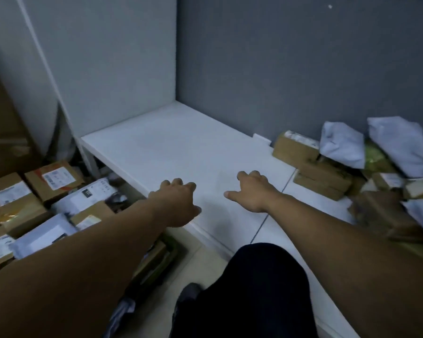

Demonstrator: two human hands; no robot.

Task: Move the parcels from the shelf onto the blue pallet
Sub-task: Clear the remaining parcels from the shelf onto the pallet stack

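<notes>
Parcels [320,172] lie on the white shelf [181,147] by a grey wall [279,69]; left grip [178,201] and right grip [252,191] are slack, empty.

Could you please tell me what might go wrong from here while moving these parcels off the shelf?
The white bags lean loosely on the brown boxes at the right of the shelf; pulling one may bring others down. The heap of parcels on the left looks crowded and uneven, so added ones might slide off.
</notes>
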